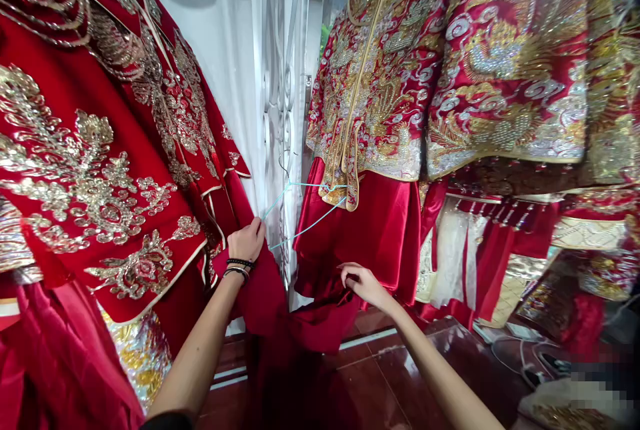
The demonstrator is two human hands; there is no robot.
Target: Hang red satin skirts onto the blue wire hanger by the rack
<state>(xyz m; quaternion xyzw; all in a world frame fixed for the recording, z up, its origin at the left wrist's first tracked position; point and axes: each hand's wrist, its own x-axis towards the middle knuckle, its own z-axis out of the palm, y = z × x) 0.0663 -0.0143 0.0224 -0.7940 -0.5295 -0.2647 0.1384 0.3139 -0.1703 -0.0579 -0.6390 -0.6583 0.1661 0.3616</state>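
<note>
A plain dark red garment (263, 290) hangs down in front of me. My left hand (247, 242), with dark bracelets on its wrist, is closed at the left end of a thin pale blue wire hanger (305, 225), where the cloth lies against it. The hanger's hook points up, and its right end reaches in front of a red satin skirt (380, 227). Lower and to the right, my right hand (367, 285) has its fingers curled in a pinch on the garment's edge. Its fingertips are partly hidden by the cloth.
Red jackets with gold and silver embroidery hang close on the left (100, 183) and on the right (370, 77). Between them stand a white metal frame (265, 97) and a white curtain (205, 37). Shiny brown floor tiles (375, 377) lie below, with cables at the right.
</note>
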